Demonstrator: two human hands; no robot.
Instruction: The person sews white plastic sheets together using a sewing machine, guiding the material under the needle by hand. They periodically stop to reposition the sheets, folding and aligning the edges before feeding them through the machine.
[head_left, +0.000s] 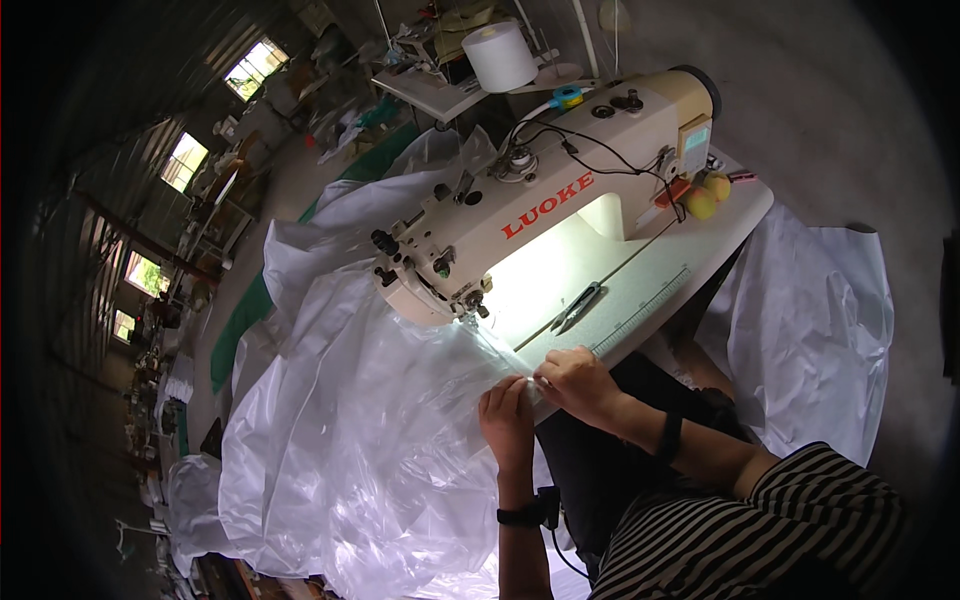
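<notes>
Head view shows the pale, round-cornered surface (640, 272) with open room on the near side of the long-armed cream sewing machine (560, 190), interrupted by slim grey metal snips (578, 307). At its near edge, the left hand (507, 412) and right hand (585, 382) meet, fingers closed, pinching the glossy translucent white plastic sheet (370, 430), which spreads left, crumpled, creased and shining.

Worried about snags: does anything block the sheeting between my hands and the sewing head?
Nothing visible. The sheeting runs from your left hand and right hand to the sewing head; snips lie off right.
</notes>
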